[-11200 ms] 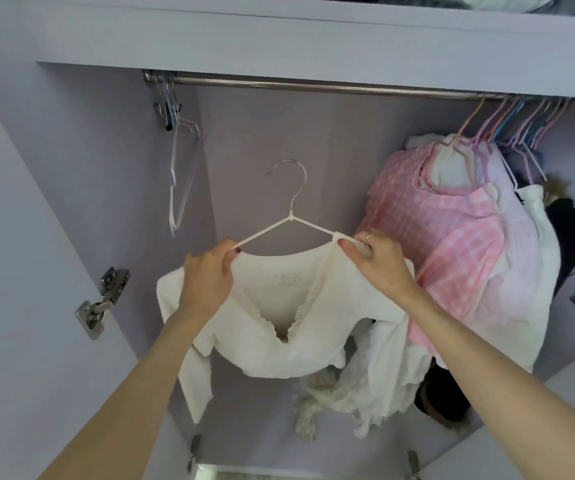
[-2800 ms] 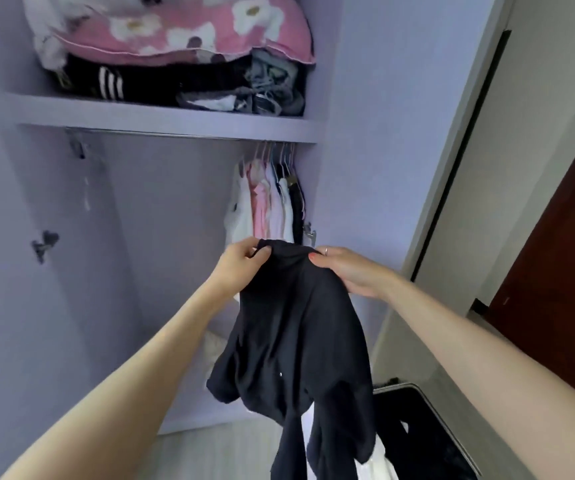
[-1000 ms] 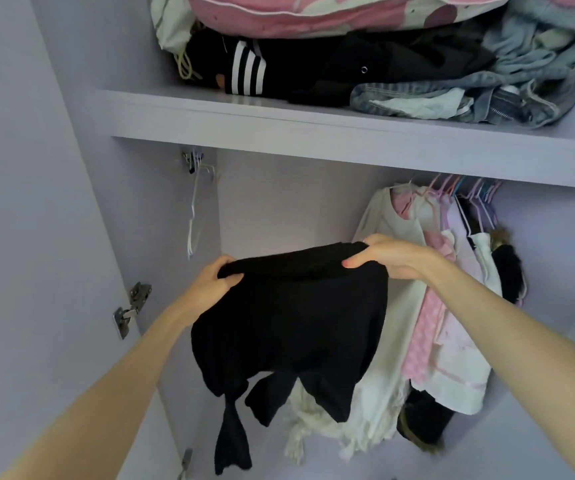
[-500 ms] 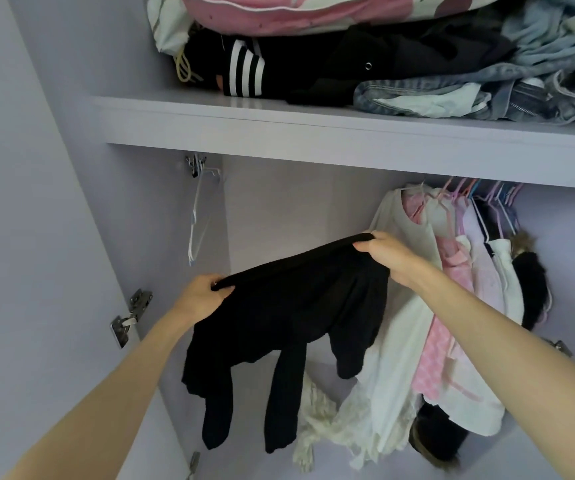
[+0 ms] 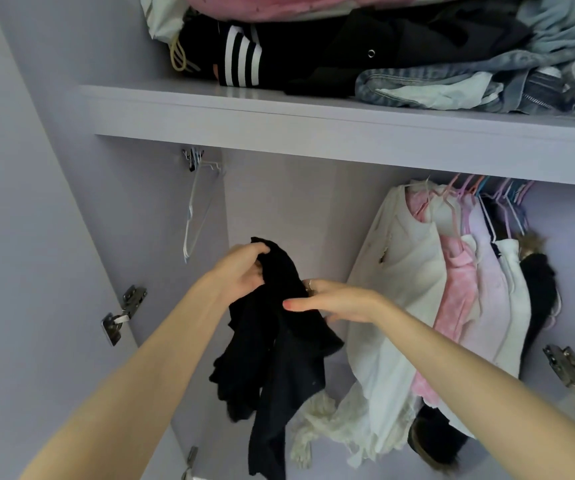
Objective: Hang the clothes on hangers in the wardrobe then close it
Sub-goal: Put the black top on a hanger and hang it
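Two hands are meeting at a bunched black top (image 5: 275,344): the left hand (image 5: 241,271) is gripping its upper edge, the right hand (image 5: 334,301) is resting on it, fingers extended. An empty hanger (image 5: 197,209) is hanging above-left.

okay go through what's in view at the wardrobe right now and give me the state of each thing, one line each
black garment: bunched, off any hanger, held by both hands
left hand: grips the garment's top
right hand: on the garment, fingers partly hidden
empty hangers: hanging at left
hung clothes: on hangers, bunched at right
shelf: piled with folded clothes
wardrobe: open
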Available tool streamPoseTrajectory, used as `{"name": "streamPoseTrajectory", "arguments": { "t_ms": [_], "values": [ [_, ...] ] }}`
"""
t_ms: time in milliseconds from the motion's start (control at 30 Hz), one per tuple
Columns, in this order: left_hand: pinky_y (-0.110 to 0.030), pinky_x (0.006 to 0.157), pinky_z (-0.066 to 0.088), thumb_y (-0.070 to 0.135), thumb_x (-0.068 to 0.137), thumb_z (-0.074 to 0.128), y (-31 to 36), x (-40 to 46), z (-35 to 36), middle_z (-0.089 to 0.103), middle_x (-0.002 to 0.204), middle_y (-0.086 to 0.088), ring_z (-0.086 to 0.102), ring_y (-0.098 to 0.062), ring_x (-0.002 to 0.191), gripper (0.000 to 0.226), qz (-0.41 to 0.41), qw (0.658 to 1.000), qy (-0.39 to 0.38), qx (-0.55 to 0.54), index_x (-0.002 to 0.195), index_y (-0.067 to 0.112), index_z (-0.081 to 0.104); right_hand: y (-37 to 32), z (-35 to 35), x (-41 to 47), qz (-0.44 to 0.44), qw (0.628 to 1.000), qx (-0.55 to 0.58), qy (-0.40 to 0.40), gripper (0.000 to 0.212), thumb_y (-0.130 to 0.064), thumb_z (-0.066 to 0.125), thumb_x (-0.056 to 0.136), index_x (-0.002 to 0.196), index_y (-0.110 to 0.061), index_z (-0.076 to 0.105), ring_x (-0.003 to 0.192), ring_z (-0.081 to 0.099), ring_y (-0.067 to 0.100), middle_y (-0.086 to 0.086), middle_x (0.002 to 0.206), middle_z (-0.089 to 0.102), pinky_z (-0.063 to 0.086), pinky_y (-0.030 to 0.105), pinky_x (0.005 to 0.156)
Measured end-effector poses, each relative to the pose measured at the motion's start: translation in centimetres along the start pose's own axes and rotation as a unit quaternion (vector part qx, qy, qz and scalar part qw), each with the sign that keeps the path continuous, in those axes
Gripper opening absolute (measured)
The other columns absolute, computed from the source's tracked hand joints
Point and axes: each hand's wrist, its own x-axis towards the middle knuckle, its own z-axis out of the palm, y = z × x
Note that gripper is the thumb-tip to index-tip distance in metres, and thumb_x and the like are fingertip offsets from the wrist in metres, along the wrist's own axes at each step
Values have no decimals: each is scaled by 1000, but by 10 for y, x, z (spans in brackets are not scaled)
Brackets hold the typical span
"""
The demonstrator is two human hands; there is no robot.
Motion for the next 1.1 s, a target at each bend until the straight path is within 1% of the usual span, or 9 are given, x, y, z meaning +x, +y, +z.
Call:
{"name": "streamPoseTrajectory", "arguments": {
  "t_ms": [100,233,300,467,567,667,800,933,1100],
  "values": [
    [-30,71,52,5,94,46,4,2,3,60,97,-14,62,-22,87,17,20,1000,-13,-14,108,0,53,3,8,13,-30,993,49,103,37,-29,50,97,127,-8,53,109,62,22,10,121,63,47,38,99],
    [-34,87,49,8,94,47,-1,3,-16,59,115,-9,58,-20,105,20,66,995,2,80,114,12,53,-7,-5,12,-69,955,281,70,30,-25,44,100,125,-11,51,107,62,20,7,116,64,49,35,94],
    [-33,87,47,15,94,51,-10,-2,-25,59,113,-2,57,-14,99,20,79,984,9,162,112,21,55,-20,-14,9,-69,951,285,101,29,-29,45,99,122,-13,52,99,62,16,4,109,64,50,29,87],
    [-30,86,49,21,90,59,-34,-14,-26,65,113,-4,63,-17,104,27,72,962,-125,234,117,21,56,-38,-22,12,-59,955,252,148,26,-35,49,96,114,-16,51,91,61,17,3,98,63,48,30,87],
    [-30,87,47,13,92,54,-38,-11,-34,66,101,-7,62,-19,96,15,83,969,-80,218,105,9,63,-42,-29,10,-57,959,224,165,25,-39,51,94,110,-19,54,87,62,14,1,94,64,48,29,85],
    [-26,80,43,12,94,51,-32,-10,-41,64,85,-1,58,-14,83,13,101,963,-51,244,93,12,64,-35,-42,3,-48,966,167,191,37,-43,54,92,106,-10,61,85,65,16,5,95,68,51,27,82],
    [-21,72,42,11,94,50,-15,-11,-28,62,82,2,56,-9,76,12,146,947,-19,285,91,15,61,-19,-41,-6,-22,988,-42,149,46,-59,58,82,95,-16,68,85,67,11,1,95,71,50,21,80],
    [-22,74,46,10,92,53,-3,-11,-12,65,93,-9,61,-15,82,11,188,937,11,293,95,14,63,-8,-29,-8,0,965,-229,126,65,-65,63,73,119,-21,54,102,59,13,-8,111,59,47,28,91],
    [-21,74,47,8,91,56,-2,-7,-25,65,94,-7,61,-18,86,11,214,921,94,312,95,12,64,6,-47,-8,-31,926,-263,270,29,-30,44,98,121,-19,57,109,57,25,5,115,62,42,29,84]
  ]
}}
